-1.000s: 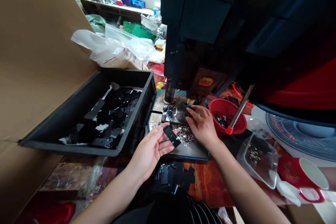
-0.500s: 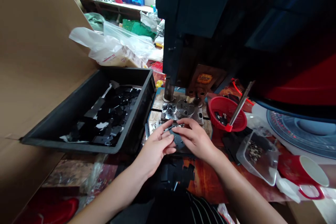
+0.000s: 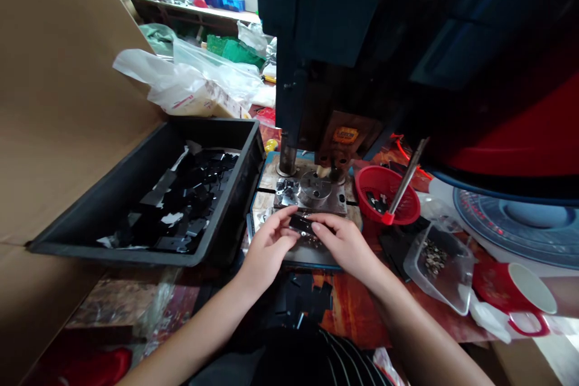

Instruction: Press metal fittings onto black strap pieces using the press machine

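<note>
Between my two hands is a small dark flat plate (image 3: 301, 224), with a bright round spot near its lower edge. My left hand (image 3: 270, 243) grips its left end between thumb and fingers. At its right end, my right hand (image 3: 344, 242) has thumb and fingers closed on it. The plate is above the front of the press base (image 3: 263, 184). Just behind my fingers lies a metal die block (image 3: 335, 202) with a round disc (image 3: 315, 189) on it. Small shiny bits lie on the base under my hands, too small to name.
A black bin (image 3: 239, 193) with dark flat pieces stands left. On the right are a red basket (image 3: 409, 208), a red-tipped lever (image 3: 407, 184), a clear tray (image 3: 459, 289) of small metal parts and a red mug (image 3: 493, 286). The press head (image 3: 312, 24) hangs above.
The dark plate has been turned in my hands and now shows a long narrow face. My right thumb has moved onto its right end. The whole view has shifted slightly.
</note>
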Demonstrator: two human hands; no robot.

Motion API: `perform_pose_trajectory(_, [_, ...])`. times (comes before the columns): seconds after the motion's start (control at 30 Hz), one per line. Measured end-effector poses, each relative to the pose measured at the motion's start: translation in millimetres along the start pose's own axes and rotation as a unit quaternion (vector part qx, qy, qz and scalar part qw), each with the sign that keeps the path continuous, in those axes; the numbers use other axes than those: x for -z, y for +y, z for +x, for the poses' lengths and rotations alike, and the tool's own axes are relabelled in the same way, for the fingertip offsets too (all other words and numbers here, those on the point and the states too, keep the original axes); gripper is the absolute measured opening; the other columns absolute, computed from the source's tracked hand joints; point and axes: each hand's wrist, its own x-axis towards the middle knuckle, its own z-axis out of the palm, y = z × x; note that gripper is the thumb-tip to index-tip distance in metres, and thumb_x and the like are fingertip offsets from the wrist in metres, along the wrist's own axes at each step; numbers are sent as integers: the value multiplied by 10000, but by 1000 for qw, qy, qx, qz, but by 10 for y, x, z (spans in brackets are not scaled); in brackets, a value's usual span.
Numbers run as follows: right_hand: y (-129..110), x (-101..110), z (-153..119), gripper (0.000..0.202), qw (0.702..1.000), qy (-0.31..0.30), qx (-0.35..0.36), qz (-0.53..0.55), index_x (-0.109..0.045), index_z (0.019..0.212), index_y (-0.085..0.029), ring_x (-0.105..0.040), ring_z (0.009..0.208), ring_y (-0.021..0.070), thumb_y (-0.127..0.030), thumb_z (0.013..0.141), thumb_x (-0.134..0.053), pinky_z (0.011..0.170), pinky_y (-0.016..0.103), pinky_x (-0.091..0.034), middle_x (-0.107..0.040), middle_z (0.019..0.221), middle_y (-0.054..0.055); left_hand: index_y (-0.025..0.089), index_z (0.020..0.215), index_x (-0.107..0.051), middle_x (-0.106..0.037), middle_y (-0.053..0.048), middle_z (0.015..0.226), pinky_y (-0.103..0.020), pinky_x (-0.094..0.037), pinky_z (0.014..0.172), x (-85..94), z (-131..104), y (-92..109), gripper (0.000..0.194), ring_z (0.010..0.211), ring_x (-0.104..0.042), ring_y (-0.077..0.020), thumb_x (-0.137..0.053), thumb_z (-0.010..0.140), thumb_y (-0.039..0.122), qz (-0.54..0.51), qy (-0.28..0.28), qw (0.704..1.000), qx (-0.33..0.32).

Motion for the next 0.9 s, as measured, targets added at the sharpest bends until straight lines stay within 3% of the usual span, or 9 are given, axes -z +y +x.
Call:
perform_pose_trajectory(0.2, [54,27,104,192,994,81,45,-61,-664,970,-227,-638,864,182,-270,861,-512,779,315,-501,-694,922,32,205,1018,-660,-644,-15,836,-279,-465,723,-70,239,-6,274,762,-591,-169,-647,756,284,119,12,988,-97])
perform_pose_trajectory(0.33, [181,66,359,150,971,190,90,-117,-655,896,-226,-597,836,200,-289,860,-524,780,344,-478,-660,855,40,220,998,-655,-657,-8,811,-285,-465,694,-164,607,66,218,706,-586,-165,-587,808,303,250,31,947,-200])
perform_pose_trajectory(0.4, [253,83,504,151,963,216,98,-125,-651,892,-216,-584,848,204,-283,861,-519,786,354,-473,-646,861,49,216,959,-663,-665,-22,856,-302,-468,722,-203,790,98,189,759,-596,-180,-573,816,301,302,42,923,-233])
perform_pose_trajectory(0.63, [415,98,769,117,971,223,69,-59,-642,831,-198,-566,931,199,-275,791,-563,853,349,-465,-587,951,67,187,931,-684,-651,-68,979,-396,-419,929,-214,1128,73,179,996,-563,-235,-595,780,225,338,61,902,-263])
perform_pose_trajectory(0.9, [481,88,842,184,981,195,16,-5,-616,859,-184,-574,839,190,-321,760,-542,791,338,-477,-615,894,53,182,984,-684,-668,-63,1028,-355,-455,922,-228,1226,44,266,982,-607,-212,-524,774,147,330,16,912,-241])
